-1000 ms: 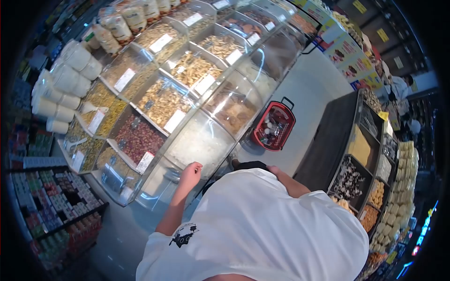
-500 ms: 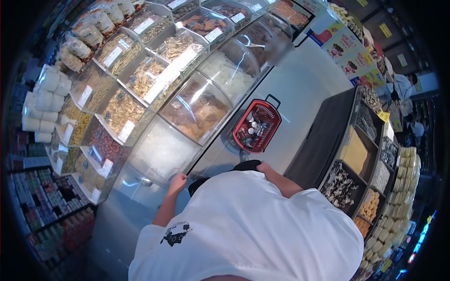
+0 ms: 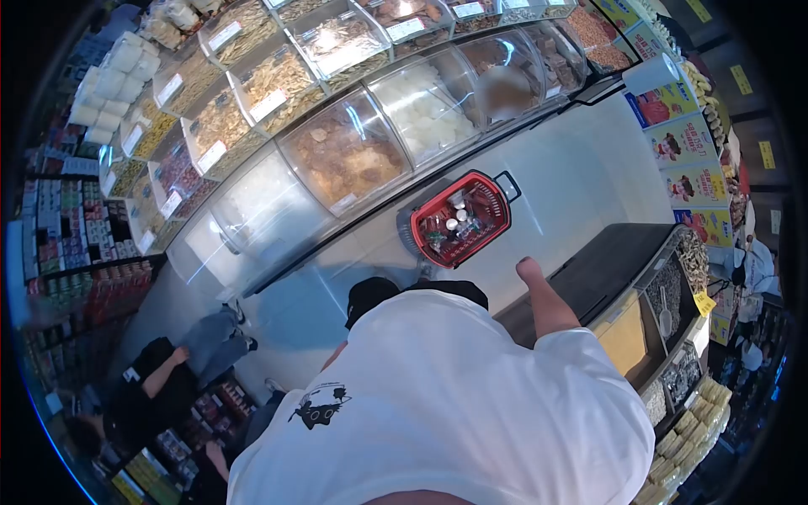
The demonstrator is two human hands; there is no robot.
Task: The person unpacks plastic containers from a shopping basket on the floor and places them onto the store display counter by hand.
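Observation:
My right hand [image 3: 528,269] hangs out to the right of my body, beside the dark ledge of a display stand. Its fingers look curled in, and nothing shows in them. Of my left arm only a sliver of forearm [image 3: 335,355] shows past the white shirt [image 3: 471,396]; the left hand itself is hidden. Ahead of my feet, a red shopping basket [image 3: 495,239] with a black handle stands on the floor, apart from the visible hand. White-capped containers and small packets lie inside it, too small to name.
Clear-lidded bins [image 3: 341,156] of dried goods line the left and front. A display stand [image 3: 619,252] with open compartments runs along the right. Colourful cartons [image 3: 673,147] stand at the far right. At lower left is a person in dark clothes [image 3: 151,370], with another person's hand [image 3: 216,459] nearby.
The view has turned, and people have come into sight at lower left. My right hand has swung outward from my waist. My left hand, earlier beside the bins, has gone behind the shirt.

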